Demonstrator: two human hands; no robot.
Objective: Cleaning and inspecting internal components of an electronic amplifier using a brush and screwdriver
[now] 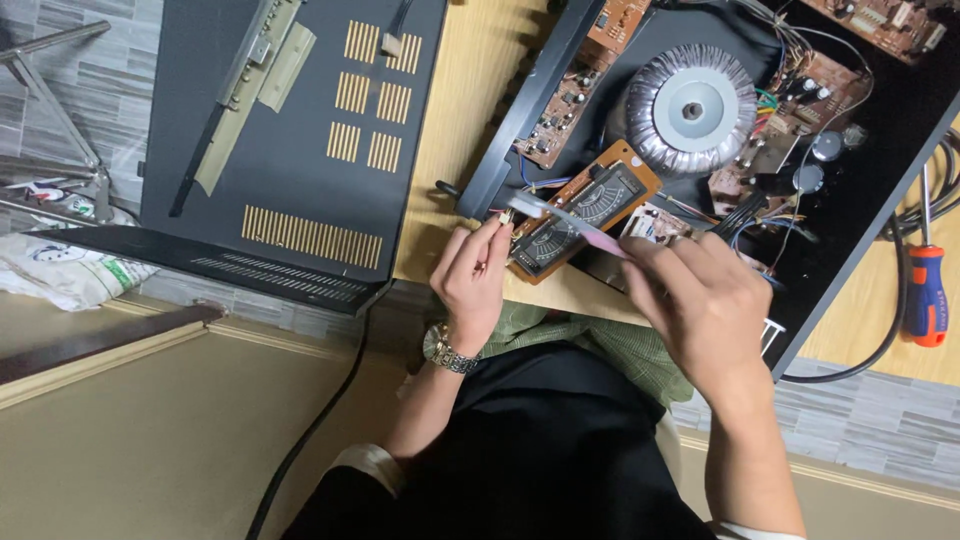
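Observation:
An opened black amplifier chassis lies on a wooden table, showing a round silver transformer and brown circuit boards. At its near edge sits an orange board with two dark meter windows. My left hand, with a metal wristwatch, pinches a small white part at that board's left corner. My right hand holds a thin pink-handled tool whose metal tip reaches toward the same spot.
The removed black cover with gold vent slots lies at the left, overhanging the table. An orange and blue screwdriver rests at the right edge beside black cables. A black cord hangs toward the floor.

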